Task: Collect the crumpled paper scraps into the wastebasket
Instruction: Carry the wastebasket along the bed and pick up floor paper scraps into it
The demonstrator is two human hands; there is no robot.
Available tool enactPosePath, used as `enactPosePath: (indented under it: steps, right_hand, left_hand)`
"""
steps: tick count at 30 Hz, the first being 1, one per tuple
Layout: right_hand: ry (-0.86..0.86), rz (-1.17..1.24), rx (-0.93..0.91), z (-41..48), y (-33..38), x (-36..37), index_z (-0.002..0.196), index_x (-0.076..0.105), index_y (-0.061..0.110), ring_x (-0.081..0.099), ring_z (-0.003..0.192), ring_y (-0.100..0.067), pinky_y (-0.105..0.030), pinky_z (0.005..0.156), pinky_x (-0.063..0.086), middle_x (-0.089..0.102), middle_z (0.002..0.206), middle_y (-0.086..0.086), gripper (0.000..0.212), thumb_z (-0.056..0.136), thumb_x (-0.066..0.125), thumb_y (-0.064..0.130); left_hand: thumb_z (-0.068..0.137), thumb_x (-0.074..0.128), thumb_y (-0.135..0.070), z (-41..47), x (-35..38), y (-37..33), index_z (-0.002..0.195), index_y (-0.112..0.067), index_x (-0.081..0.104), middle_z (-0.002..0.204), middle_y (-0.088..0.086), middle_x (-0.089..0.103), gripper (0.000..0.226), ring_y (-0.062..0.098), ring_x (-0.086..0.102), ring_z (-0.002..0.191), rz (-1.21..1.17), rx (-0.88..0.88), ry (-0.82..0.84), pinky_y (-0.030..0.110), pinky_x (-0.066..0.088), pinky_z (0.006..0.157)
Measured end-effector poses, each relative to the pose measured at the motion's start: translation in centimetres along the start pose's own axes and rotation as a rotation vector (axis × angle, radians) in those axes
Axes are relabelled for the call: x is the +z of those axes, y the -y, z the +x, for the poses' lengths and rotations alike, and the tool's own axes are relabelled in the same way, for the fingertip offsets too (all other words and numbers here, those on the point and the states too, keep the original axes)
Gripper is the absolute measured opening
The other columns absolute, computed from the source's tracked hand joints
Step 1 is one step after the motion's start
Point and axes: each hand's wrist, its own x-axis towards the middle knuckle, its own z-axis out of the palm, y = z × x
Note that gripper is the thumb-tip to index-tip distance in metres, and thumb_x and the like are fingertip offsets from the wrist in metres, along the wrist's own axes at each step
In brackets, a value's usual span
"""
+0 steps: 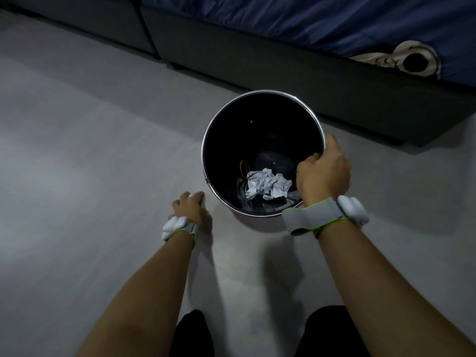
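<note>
The wastebasket (206, 140) is round and black with a shiny metal rim, and it stands on the grey floor beside the bed base. A crumpled white paper scrap (268, 184) lies at its bottom among dark items. My right hand (323, 171) grips the rim on the basket's right side, fingers hooked inside. My left hand (192, 208) is low by the floor, just left of the basket's near side, with its fingers curled. A small white speck shows at its fingertips; I cannot tell whether that is paper.
A dark bed base (257, 60) with a blue sheet (322, 24) runs along the far side, close behind the basket. Grey floor (90, 163) spreads to the left and toward me. My dark-clad knees (193, 336) sit at the bottom edge. Both wrists wear grey bands with white modules.
</note>
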Motion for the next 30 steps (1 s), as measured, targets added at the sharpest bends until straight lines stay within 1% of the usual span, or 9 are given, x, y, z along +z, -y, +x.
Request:
enactPosePath:
  steps: [6,9,12,14,17,21,24,27,30]
  right_hand:
    - [-0.011,0.011,0.023,-0.1,0.0,-0.3,0.118,0.057,0.029,0.059,0.091,-0.039,-0.032,0.067,0.036,0.066,0.100,-0.013,0.039,0.087,0.046,0.007]
    - [-0.003,0.009,0.042,-0.2,0.2,-0.4,0.117,0.057,0.028,0.059,0.092,-0.040,-0.033,0.067,0.036,0.066,0.101,-0.014,0.039,0.086,0.046,0.007]
    - [0.004,0.004,0.041,-0.2,0.3,-0.5,0.116,0.057,0.027,0.059,0.092,-0.041,-0.034,0.067,0.035,0.066,0.100,-0.014,0.039,0.085,0.046,0.007]
    - [0.006,-0.007,0.044,-0.2,0.3,-0.5,0.115,0.057,0.026,0.059,0.091,-0.041,-0.033,0.066,0.034,0.066,0.100,-0.015,0.038,0.085,0.046,0.007]
    - [0.013,-0.013,0.052,-0.3,0.2,-0.6,0.115,0.056,0.027,0.059,0.091,-0.040,-0.032,0.066,0.033,0.066,0.100,-0.016,0.038,0.085,0.046,0.007]
    - [0.014,-0.002,0.044,-0.4,0.2,-0.7,0.116,0.056,0.025,0.059,0.091,-0.041,-0.032,0.065,0.032,0.066,0.101,-0.018,0.038,0.085,0.046,0.006]
    - [0.013,0.009,0.035,-0.5,0.1,-0.7,0.119,0.056,0.027,0.059,0.092,-0.042,-0.033,0.066,0.035,0.066,0.101,-0.018,0.042,0.085,0.046,0.006]
    - [0.011,0.020,0.036,-0.4,-0.1,-0.6,0.119,0.056,0.027,0.059,0.091,-0.041,-0.032,0.066,0.035,0.066,0.100,-0.017,0.041,0.085,0.045,0.007]
    - [0.002,0.025,0.032,-0.4,-0.2,-0.6,0.120,0.056,0.028,0.059,0.091,-0.041,-0.032,0.067,0.036,0.066,0.100,-0.016,0.042,0.085,0.046,0.007]
  left_hand:
    - [0.080,0.055,-0.002,-0.7,-4.9,-3.2,0.106,-0.017,0.073,0.115,0.019,0.060,0.035,0.034,0.062,0.102,-0.651,-0.146,-0.439,0.030,0.045,0.094]
    - [0.078,0.052,-0.006,-2.1,-10.3,-7.1,0.104,-0.019,0.073,0.108,0.012,0.058,0.035,0.019,0.059,0.092,-0.928,-0.056,-0.723,0.023,0.043,0.089]
    - [0.078,0.052,-0.004,-4.3,-14.2,-11.3,0.099,-0.017,0.072,0.102,-0.001,0.056,0.032,-0.005,0.055,0.087,-1.014,0.160,-0.814,0.006,0.039,0.084]
    - [0.077,0.054,-0.003,-5.7,-14.9,-13.4,0.101,-0.014,0.072,0.101,-0.004,0.057,0.032,-0.003,0.055,0.092,-0.906,0.371,-0.761,0.006,0.037,0.088]
    - [0.079,0.060,-0.022,-6.8,-13.9,-15.1,0.114,-0.021,0.068,0.120,0.003,0.059,0.037,0.022,0.053,0.114,-0.601,0.622,-0.529,0.029,0.039,0.102]
    - [0.079,0.061,-0.045,-7.3,-12.4,-14.6,0.128,-0.034,0.056,0.145,-0.001,0.041,0.050,0.028,0.033,0.131,-0.353,0.391,-0.523,0.040,0.029,0.098]
    - [0.076,0.060,-0.032,-6.4,-12.4,-13.9,0.136,-0.024,0.046,0.147,0.005,0.040,0.062,0.032,0.033,0.134,-0.507,0.133,-0.584,0.048,0.032,0.104]
    - [0.078,0.061,-0.020,-5.4,-12.3,-13.4,0.142,-0.015,0.037,0.143,0.012,0.045,0.068,0.034,0.040,0.132,-0.717,-0.042,-0.427,0.042,0.035,0.107]
    - [0.083,0.058,-0.018,-5.3,-12.5,-13.1,0.130,-0.012,0.050,0.126,0.014,0.061,0.048,0.036,0.055,0.117,-0.756,-0.156,-0.276,0.035,0.043,0.096]
